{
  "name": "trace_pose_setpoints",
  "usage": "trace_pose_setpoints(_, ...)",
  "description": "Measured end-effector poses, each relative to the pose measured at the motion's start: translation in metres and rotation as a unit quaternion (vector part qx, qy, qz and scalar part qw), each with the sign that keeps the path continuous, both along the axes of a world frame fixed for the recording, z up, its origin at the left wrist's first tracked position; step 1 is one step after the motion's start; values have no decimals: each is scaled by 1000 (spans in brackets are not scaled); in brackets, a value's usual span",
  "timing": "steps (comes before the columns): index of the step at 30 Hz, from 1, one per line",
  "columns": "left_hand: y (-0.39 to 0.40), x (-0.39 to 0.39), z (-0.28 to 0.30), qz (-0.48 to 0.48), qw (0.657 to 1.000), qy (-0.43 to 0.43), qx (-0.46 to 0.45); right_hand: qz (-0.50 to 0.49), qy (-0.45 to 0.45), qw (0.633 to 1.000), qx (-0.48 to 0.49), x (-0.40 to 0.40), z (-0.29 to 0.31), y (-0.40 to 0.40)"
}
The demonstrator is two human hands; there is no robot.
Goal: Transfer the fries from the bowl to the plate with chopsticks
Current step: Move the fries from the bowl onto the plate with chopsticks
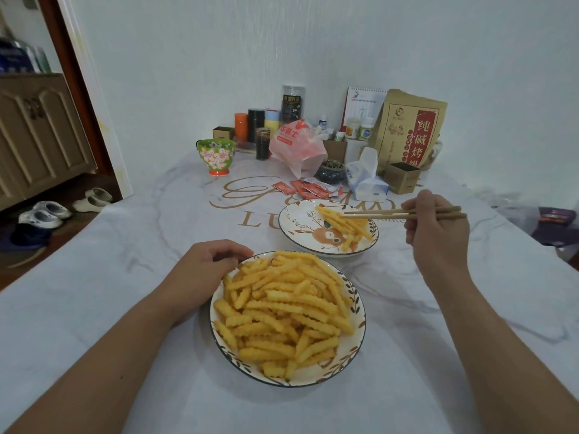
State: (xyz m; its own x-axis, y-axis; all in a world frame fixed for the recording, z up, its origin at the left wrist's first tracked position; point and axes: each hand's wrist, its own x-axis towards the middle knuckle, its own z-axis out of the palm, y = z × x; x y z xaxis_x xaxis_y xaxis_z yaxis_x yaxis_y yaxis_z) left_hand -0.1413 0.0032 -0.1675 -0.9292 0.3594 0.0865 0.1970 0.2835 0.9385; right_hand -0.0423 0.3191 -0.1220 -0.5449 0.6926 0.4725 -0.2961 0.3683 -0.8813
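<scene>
A leaf-patterned bowl (354,296) heaped with crinkle-cut fries (282,311) sits near me on the table. My left hand (200,274) rests against its left rim, fingers curled on the edge. Beyond it lies a deer-patterned plate (297,223) with several fries (347,227) on it. My right hand (435,227) holds wooden chopsticks (401,213) level, tips pointing left over the plate's fries. Whether the tips pinch a fry, I cannot tell.
Red sauce packets (308,189) lie just behind the plate. Further back stand a flowered cup (216,156), a pink plastic bag (297,145), jars, a tissue pack (365,180), small boxes and a brown paper bag (410,133). The table edge falls away at left, with shoes on the floor.
</scene>
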Motion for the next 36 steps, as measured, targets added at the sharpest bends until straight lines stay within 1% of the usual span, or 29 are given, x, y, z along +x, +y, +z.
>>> trace_pose_setpoints(6,0,0,1,0,1000,2,1,7,-40,993,114,-9,-14,-9)
trace_pose_setpoints(9,1,1,1,1,1000,1,0,6,-57,991,120,-13,-18,-11)
trace_pose_setpoints(13,1,1,2,-1,1000,-8,6,3,-61,993,103,-14,-18,-13)
trace_pose_setpoints(18,1,1,2,1,1000,-4,-4,-6,-60,989,132,-18,-23,-11)
trace_pose_setpoints(19,1,1,2,1,1000,-5,-3,-6,-47,991,123,-17,-21,-11)
trace_pose_setpoints(20,1,1,2,1,1000,-6,-2,-4,-24,995,95,-15,-18,-12)
trace_pose_setpoints(22,1,1,2,0,1000,-4,-2,4,37,999,-18,-10,-3,-13)
trace_pose_setpoints(23,0,1,2,1,1000,-3,-2,12,65,994,-84,-6,5,-12)
trace_pose_setpoints(25,0,1,2,0,1000,-5,3,74,105,969,-209,1,18,-6)
trace_pose_setpoints(27,0,1,3,-1,1000,-9,7,191,104,933,-286,9,24,2)
trace_pose_setpoints(29,0,2,3,-4,1000,-8,9,305,62,906,-288,14,26,7)
trace_pose_setpoints(31,0,3,4,-5,1000,-9,13,383,15,886,-262,16,25,7)
trace_pose_setpoints(33,-1,3,4,-4,1000,-12,15,434,-22,870,-234,17,25,2)
trace_pose_setpoints(36,-1,2,4,-6,1000,-11,11,456,-60,864,-205,18,26,-4)
